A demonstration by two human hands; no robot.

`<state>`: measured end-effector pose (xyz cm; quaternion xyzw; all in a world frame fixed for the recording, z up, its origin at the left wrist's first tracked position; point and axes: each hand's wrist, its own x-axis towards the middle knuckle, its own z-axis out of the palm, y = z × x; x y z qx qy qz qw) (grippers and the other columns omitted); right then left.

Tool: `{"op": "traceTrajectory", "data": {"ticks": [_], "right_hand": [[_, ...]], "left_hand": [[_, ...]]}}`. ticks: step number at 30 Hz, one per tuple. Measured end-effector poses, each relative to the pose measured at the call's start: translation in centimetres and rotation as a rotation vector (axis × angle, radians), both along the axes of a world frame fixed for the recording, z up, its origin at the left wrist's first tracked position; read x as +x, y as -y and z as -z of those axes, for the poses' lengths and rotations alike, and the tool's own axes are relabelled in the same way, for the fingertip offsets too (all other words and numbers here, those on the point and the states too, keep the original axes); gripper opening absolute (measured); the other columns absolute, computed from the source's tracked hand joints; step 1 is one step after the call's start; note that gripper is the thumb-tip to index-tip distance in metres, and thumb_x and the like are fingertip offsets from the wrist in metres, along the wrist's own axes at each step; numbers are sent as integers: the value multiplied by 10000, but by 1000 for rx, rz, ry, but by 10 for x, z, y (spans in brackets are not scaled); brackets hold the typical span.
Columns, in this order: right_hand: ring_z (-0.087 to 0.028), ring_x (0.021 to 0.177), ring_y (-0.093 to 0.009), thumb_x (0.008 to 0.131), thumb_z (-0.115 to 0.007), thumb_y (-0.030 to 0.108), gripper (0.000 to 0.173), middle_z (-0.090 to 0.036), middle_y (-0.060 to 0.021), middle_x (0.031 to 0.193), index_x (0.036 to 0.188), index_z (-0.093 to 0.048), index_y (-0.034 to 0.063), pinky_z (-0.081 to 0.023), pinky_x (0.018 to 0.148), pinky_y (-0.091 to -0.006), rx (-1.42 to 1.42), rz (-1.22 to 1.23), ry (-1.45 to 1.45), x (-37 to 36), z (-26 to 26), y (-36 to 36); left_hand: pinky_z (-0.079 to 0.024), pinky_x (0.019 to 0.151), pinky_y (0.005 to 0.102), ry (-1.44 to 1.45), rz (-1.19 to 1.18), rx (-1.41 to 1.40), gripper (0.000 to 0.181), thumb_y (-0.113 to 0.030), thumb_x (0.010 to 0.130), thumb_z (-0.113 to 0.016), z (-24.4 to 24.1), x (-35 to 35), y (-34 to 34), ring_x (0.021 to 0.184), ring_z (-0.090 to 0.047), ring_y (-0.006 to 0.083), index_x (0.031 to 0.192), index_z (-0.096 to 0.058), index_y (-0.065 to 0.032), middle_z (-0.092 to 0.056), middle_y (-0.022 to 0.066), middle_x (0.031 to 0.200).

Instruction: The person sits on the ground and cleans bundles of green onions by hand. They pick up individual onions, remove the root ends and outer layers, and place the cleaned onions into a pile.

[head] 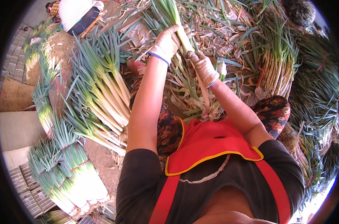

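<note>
Gloved, my left hand (169, 40) grips a large green onion (184, 37) just below where its leaves spread. My right hand (201, 67), also gloved, closes around the pale shank lower down. The stalk slants from the top of the view towards my lap, its lower end near a clump of roots (215, 112). Beneath both hands lie stripped leaves and husks (183, 81). Left of my left arm rests a pile of loose, pale-shanked green onions (107, 86), leaves pointing away from me.
Tied bundles of green onions (74, 165) lie at the lower left, near stacked crates (23, 179). More unpeeled onions (278, 67) stand along the right. A person in a pale striped top (75, 12) is at the upper left. Leaf scraps (214, 36) cover the ground ahead.
</note>
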<state>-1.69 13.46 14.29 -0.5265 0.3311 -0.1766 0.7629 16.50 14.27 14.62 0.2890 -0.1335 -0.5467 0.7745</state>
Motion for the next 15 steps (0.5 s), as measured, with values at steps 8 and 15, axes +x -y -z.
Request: {"op": "traceTrajectory", "data": {"ticks": [8, 15], "right_hand": [[-401, 470, -69, 911, -596, 391, 388, -500, 24, 652, 1096, -571, 52, -339, 431, -239, 56, -43, 18, 2, 2, 1], [-439, 471, -81, 957, -493, 409, 452, -459, 20, 638, 1093, -560, -16, -381, 433, -219, 1015, -711, 721, -16, 3, 35]], "left_hand": [[-462, 995, 495, 83, -27, -39, 489, 83, 672, -429, 6, 6, -1, 1050, -589, 359, 1152, -519, 83, -606, 204, 1081], [-438, 1013, 449, -6, 199, -284, 428, -88, 855, -577, -29, -5, -17, 1159, -540, 291, 1259, -500, 30, -582, 157, 1197]]}}
